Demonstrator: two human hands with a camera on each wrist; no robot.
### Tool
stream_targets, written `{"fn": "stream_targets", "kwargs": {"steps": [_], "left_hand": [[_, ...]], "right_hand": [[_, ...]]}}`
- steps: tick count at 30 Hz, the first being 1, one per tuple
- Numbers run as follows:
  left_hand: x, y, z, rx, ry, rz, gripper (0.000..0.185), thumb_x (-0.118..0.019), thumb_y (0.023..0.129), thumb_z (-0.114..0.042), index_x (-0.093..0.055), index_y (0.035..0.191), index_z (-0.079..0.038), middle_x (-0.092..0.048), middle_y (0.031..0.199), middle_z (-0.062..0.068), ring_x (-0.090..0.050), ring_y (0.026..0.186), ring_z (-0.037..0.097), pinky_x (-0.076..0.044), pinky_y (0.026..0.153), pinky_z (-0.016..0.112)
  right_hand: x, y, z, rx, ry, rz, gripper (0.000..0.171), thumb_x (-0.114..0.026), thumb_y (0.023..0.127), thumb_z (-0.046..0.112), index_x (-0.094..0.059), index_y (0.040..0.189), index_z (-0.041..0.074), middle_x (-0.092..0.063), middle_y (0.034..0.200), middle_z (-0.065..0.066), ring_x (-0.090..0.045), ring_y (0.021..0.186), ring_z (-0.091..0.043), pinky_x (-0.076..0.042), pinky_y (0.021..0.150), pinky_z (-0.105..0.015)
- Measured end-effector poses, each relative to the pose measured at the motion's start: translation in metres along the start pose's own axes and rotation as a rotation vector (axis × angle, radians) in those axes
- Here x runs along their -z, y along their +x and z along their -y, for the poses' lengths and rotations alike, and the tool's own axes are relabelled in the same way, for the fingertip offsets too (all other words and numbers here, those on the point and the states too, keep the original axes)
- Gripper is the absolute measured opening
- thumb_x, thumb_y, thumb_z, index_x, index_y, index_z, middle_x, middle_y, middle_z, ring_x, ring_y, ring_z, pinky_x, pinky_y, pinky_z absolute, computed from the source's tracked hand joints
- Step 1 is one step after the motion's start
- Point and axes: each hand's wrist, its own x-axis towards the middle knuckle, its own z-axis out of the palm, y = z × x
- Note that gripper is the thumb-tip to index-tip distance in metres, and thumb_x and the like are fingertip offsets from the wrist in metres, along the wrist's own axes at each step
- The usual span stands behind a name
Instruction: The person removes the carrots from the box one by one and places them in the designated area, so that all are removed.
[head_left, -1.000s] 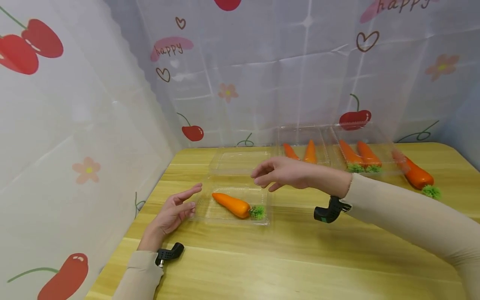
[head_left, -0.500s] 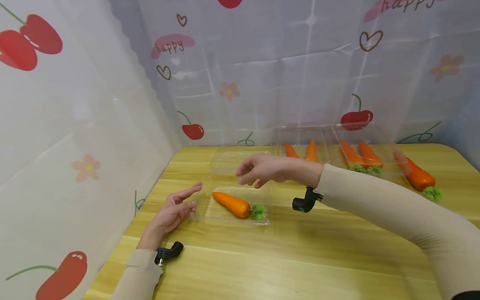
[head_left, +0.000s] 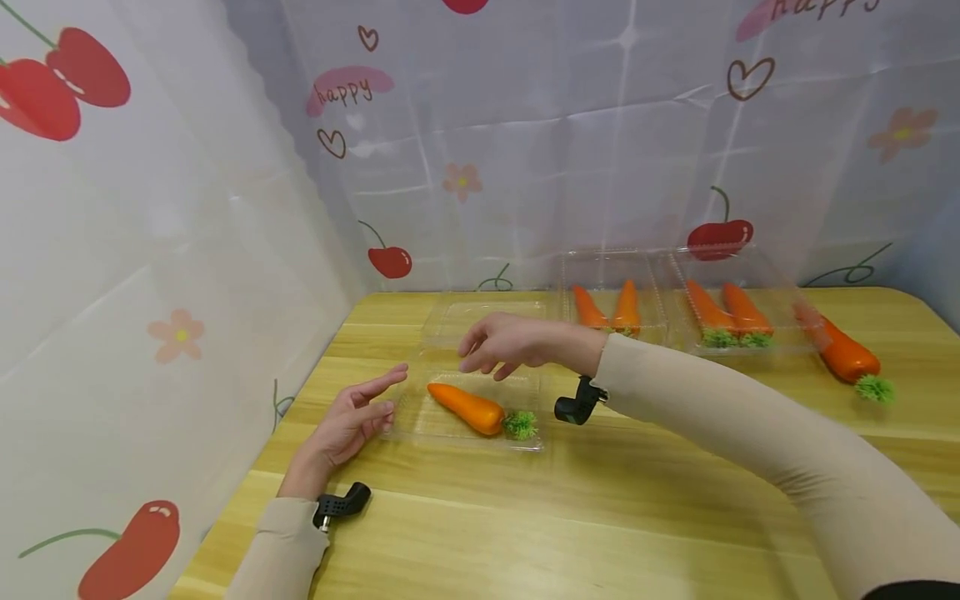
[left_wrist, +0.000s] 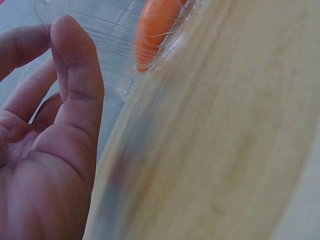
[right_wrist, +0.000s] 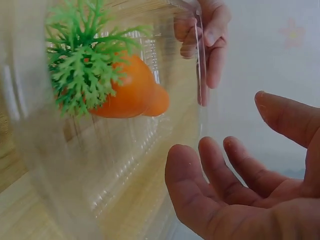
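Your left hand (head_left: 347,422) rests on the wooden table (head_left: 600,517) with its fingers relaxed and nearly straight, the fingertips just beside the left edge of the open clear plastic box (head_left: 465,429); whether they actually touch the plastic is hard to tell. Your right hand (head_left: 508,343) hovers above the far side of that box, over its flipped-back lid (head_left: 480,317), fingers loosely spread and slightly bent, holding nothing. Inside the box lies one orange carrot (head_left: 465,407) with a green tuft, set diagonally, its tip toward your left hand and its tuft toward the near right corner. In the right wrist view the tuft shows close through the clear wall, with your open palm beside it. Farther back on the table stand two more clear boxes (head_left: 611,296) (head_left: 738,308), each holding two carrots, and a loose carrot (head_left: 843,354) lies near the right edge, well apart from both hands.
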Motion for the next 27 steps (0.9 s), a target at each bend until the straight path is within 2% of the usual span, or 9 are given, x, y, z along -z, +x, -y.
{"fn": "stream_targets", "kwargs": {"steps": [6,10,17,24,26,27], "left_hand": [[0.001,0.002,-0.001,-0.002,0.001,-0.008,0.054,-0.051,0.103,0.006,-0.036,0.155,0.008,-0.026,0.171,0.005,-0.059,0.077,0.007,-0.056,0.070,0.018],[0.000,0.002,0.000,-0.001,-0.008,-0.007,0.053,-0.052,0.103,0.006,-0.039,0.154,0.006,-0.025,0.172,0.007,-0.059,0.077,0.007,-0.056,0.070,0.018],[0.001,0.001,0.001,0.003,-0.020,-0.005,0.052,-0.052,0.103,0.005,-0.042,0.154,0.004,-0.025,0.172,0.006,-0.059,0.077,0.008,-0.056,0.070,0.018],[0.000,0.000,0.001,0.002,-0.024,-0.006,0.053,-0.051,0.103,0.006,-0.039,0.155,0.006,-0.025,0.172,0.006,-0.060,0.078,0.008,-0.056,0.069,0.019],[0.000,0.000,0.001,0.004,-0.022,-0.009,0.053,-0.051,0.103,0.006,-0.038,0.155,0.007,-0.024,0.172,0.007,-0.059,0.078,0.008,-0.056,0.069,0.019],[0.000,0.000,0.001,0.005,-0.022,-0.010,0.053,-0.051,0.103,0.007,-0.038,0.155,0.007,-0.024,0.172,0.007,-0.059,0.078,0.008,-0.056,0.069,0.019]], "right_hand": [[-0.006,0.010,0.001,-0.016,-0.015,0.003,0.037,-0.073,0.097,0.020,-0.063,0.130,0.006,-0.061,0.118,-0.006,-0.055,0.094,-0.025,-0.059,0.088,-0.040],[-0.013,0.021,-0.003,-0.019,-0.028,0.001,0.043,-0.075,0.095,0.020,-0.062,0.132,0.003,-0.061,0.113,-0.007,-0.056,0.093,-0.026,-0.060,0.084,-0.039],[-0.023,0.037,-0.008,-0.040,-0.068,-0.010,0.048,-0.077,0.093,0.019,-0.060,0.135,0.003,-0.063,0.114,-0.007,-0.055,0.094,-0.025,-0.061,0.090,-0.044],[-0.033,0.044,-0.007,-0.090,-0.135,0.009,0.049,-0.079,0.090,0.018,-0.061,0.134,0.007,-0.060,0.119,-0.007,-0.057,0.101,-0.025,-0.058,0.078,-0.035],[-0.035,0.045,-0.009,-0.099,-0.165,0.008,0.049,-0.080,0.089,0.018,-0.061,0.133,0.008,-0.059,0.117,-0.005,-0.056,0.095,-0.022,-0.056,0.072,-0.034],[-0.035,0.046,-0.009,-0.103,-0.177,0.010,0.049,-0.081,0.089,0.019,-0.061,0.132,0.009,-0.059,0.113,-0.006,-0.054,0.088,-0.021,-0.054,0.069,-0.032]]}}
